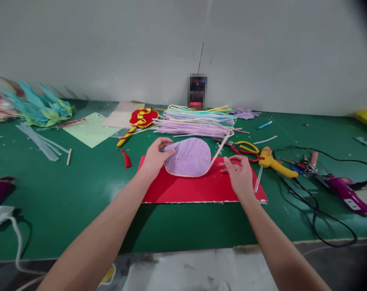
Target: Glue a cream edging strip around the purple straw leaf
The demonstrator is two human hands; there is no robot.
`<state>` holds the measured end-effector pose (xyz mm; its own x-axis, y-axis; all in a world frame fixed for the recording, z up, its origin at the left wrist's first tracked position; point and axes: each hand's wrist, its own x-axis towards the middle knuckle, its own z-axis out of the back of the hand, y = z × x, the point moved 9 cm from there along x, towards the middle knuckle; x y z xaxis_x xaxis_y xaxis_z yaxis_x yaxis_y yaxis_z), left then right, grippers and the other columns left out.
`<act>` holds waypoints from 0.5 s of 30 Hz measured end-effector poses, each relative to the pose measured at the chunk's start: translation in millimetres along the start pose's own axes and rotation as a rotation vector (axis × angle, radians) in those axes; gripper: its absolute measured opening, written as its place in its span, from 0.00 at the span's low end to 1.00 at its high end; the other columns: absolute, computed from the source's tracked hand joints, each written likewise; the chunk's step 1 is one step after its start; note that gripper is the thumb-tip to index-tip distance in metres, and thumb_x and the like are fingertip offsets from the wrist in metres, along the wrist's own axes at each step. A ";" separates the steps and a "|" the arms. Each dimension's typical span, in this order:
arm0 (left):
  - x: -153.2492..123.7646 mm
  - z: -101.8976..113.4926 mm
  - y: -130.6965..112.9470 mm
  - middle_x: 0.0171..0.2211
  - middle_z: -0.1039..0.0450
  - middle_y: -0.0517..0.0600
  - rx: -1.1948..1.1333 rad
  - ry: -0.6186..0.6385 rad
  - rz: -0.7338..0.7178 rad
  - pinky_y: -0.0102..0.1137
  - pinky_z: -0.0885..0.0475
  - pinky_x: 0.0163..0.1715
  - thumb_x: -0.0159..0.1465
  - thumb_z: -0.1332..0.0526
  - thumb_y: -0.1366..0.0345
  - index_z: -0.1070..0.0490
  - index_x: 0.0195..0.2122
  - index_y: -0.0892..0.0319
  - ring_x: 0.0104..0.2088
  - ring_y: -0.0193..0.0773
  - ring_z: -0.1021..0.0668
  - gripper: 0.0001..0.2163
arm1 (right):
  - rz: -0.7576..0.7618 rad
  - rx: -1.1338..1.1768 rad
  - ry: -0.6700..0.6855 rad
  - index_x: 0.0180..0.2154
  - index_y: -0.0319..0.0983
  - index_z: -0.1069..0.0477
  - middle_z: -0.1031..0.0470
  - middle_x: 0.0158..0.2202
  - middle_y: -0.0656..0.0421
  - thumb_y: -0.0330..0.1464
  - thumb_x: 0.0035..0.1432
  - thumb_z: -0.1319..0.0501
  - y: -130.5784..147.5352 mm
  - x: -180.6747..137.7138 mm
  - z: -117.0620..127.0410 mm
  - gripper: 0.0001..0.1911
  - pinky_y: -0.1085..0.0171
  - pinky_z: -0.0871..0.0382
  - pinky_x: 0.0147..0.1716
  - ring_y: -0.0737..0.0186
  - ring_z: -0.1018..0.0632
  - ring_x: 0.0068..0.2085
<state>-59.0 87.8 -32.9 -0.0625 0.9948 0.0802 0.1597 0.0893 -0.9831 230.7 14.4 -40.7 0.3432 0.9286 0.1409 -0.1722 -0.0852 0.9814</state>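
My left hand (157, 157) pinches the left edge of a rounded lilac pipe-cleaner panel (189, 157), thumb on its upper face. A pale pipe cleaner (220, 150) runs along the panel's lower rim, and its loose end rises to the upper right. Just right of that loose end, my right hand (239, 173) hovers over a red board (189, 192), its fingers apart and nothing visible in them. The panel is above the board; whether they touch I cannot tell.
Behind the board lies a bundle of pastel pipe cleaners (198, 123), beside a red and yellow fan-shaped piece (143, 118). Scissors (246, 148), a yellow glue gun (275, 162) and a purple hot-air tool (348, 194) with looping cords lie to the right. Teal leaf shapes (40, 107) stand far left.
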 end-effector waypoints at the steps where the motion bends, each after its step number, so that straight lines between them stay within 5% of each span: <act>1: -0.1 2.4 2.0 0.35 0.27 0.46 -0.061 -0.038 0.014 0.26 0.32 0.39 0.44 0.30 0.70 0.29 0.35 0.59 0.41 0.34 0.26 0.17 | -0.011 0.026 -0.006 0.41 0.41 0.36 0.24 0.33 0.59 0.48 0.52 0.36 0.0 -0.3 -1.9 0.21 0.60 0.25 0.35 0.61 0.20 0.33; 8: -11.7 -9.6 15.3 0.37 0.25 0.47 -0.279 -0.080 0.163 0.27 0.28 0.36 0.45 0.30 0.68 0.29 0.40 0.58 0.36 0.33 0.23 0.20 | -0.140 0.236 0.201 0.40 0.37 0.24 0.19 0.39 0.54 0.47 0.48 0.34 2.1 -8.1 -60.8 0.23 0.53 0.26 0.45 0.54 0.20 0.42; 15: -26.7 -35.3 22.5 0.35 0.21 0.55 -0.336 0.081 0.337 0.30 0.25 0.35 0.47 0.29 0.68 0.24 0.39 0.64 0.35 0.41 0.20 0.17 | -0.171 0.324 0.193 0.42 0.37 0.23 0.19 0.42 0.56 0.42 0.46 0.31 2.2 -14.5 -61.7 0.22 0.53 0.28 0.50 0.53 0.21 0.46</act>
<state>-18.9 64.9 -51.4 0.1220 0.9705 -0.2079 0.4678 -0.2410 -0.8503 168.4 23.1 -48.7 0.1573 0.9872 -0.0249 0.1825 -0.0043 0.9832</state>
